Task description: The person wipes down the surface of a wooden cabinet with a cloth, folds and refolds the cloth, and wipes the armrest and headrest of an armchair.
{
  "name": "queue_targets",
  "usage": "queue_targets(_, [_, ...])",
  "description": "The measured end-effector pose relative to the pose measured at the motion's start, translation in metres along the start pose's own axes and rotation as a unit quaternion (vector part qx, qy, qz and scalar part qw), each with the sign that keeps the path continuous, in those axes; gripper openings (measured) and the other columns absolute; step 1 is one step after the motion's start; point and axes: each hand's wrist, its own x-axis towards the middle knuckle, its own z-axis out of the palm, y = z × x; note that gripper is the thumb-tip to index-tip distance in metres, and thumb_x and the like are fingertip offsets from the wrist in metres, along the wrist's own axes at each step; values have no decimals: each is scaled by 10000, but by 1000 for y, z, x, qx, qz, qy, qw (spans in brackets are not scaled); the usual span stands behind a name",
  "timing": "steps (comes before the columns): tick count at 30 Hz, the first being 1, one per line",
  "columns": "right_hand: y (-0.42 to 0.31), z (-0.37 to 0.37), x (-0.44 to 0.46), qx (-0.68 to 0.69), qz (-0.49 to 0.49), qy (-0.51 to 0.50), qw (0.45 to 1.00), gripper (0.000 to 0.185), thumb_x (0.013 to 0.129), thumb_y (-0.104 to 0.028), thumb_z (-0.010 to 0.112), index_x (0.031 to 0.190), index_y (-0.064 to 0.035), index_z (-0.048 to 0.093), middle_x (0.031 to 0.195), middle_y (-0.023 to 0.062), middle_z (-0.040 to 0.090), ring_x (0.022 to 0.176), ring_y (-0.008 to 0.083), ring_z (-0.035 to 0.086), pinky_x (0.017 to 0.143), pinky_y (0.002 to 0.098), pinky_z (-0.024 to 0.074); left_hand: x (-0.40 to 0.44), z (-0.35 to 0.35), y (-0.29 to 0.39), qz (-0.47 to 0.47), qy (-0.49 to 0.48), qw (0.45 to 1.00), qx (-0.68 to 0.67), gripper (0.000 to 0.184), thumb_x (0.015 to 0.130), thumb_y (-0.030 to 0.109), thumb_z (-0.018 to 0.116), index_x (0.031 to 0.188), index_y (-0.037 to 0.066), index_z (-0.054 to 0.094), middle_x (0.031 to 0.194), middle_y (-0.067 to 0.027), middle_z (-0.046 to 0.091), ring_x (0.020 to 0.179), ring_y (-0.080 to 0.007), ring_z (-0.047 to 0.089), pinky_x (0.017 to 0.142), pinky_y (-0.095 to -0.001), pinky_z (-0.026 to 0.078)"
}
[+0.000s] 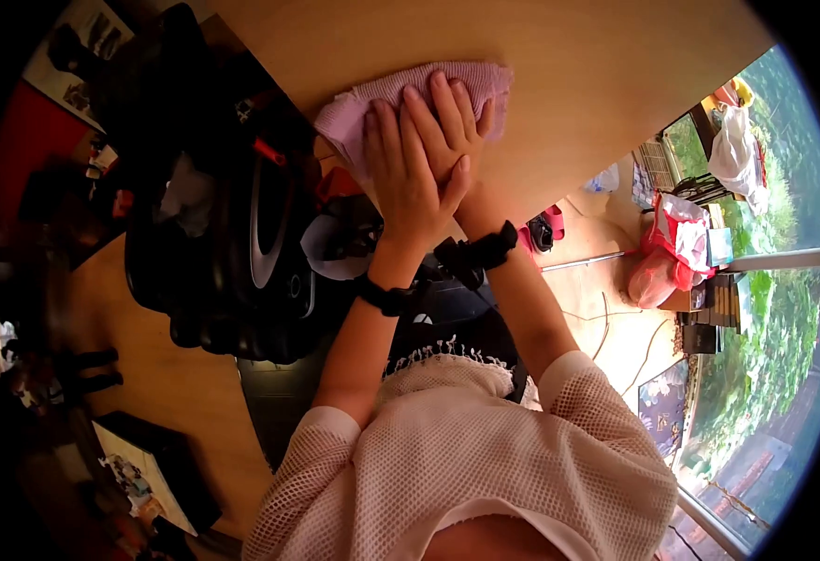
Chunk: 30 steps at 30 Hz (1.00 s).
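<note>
Cloth (pixel 386 86), pink and folded, lies near the edge of the tabletop (pixel 578 84) beneath overlapping left hand (pixel 405 182) and right hand (pixel 452 131), fingers flat, not gripping, seemingly mid-wipe, and remotely I'd judge the next move needs steady, even pressure.

Under the fingers (pixel 445 105), the cloth (pixel 354 117) is pinkish lilac with fine ribbed lines. Beyond and around them, the table (pixel 578 93) is warm tan. Behind the fingers, the 2 wristbands (pixel 386 297) are black, and the sweater (pixel 447 421) is cream in an open mesh pattern. Well right of the fingers, a bag (pixel 653 278) is red and the leaves (pixel 765 327) mottled green.
</note>
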Motion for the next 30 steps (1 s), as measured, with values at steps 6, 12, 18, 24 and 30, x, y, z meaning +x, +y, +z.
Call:
queue_targets(6, [39,77,-175,-90,78,-6,993,399,850,-335,538,1218,-182,565,1346,105,448,1183,323,437,1004,565,246,-110,63,-32,-6,-129,987,93,737,861,391,538,1349,-108,306,1385,-318,300,1274,-495,286,1056,-541,247])
queue_targets(12, [95,49,-216,-49,-14,-190,980,469,810,-339,564,1266,-237,521,1339,33,456,1128,258,480,822,502,396,-139,91,-6,-84,-163,983,-16,759,889,319,533,1357,-171,188,1394,-395,181,1301,-547,176,1084,-537,187])
queue_targets(18, [108,-18,-82,-78,-34,-105,991,493,808,-340,581,1285,-229,519,1382,40,423,1196,294,437,936,548,336,-33,86,54,-17,-61,997,-50,765,886,321,530,1366,-160,179,1412,-389,146,1308,-555,149,1077,-570,160])
queue_targets(24, [150,-41,-53,-131,36,-36,990,525,832,-369,563,1303,-148,492,1407,161,364,1279,377,342,982,587,274,11,110,95,54,-56,997,-9,708,859,324,540,1347,-121,285,1392,-335,275,1282,-509,258,1061,-549,227])
queue_targets(30, [179,-62,-207,-102,107,-171,974,547,843,-375,549,1323,-129,458,1415,182,343,1289,399,323,995,582,262,-95,181,92,33,-220,973,-55,750,808,315,586,1373,-75,286,1415,-257,309,1319,-388,291,1081,-475,247])
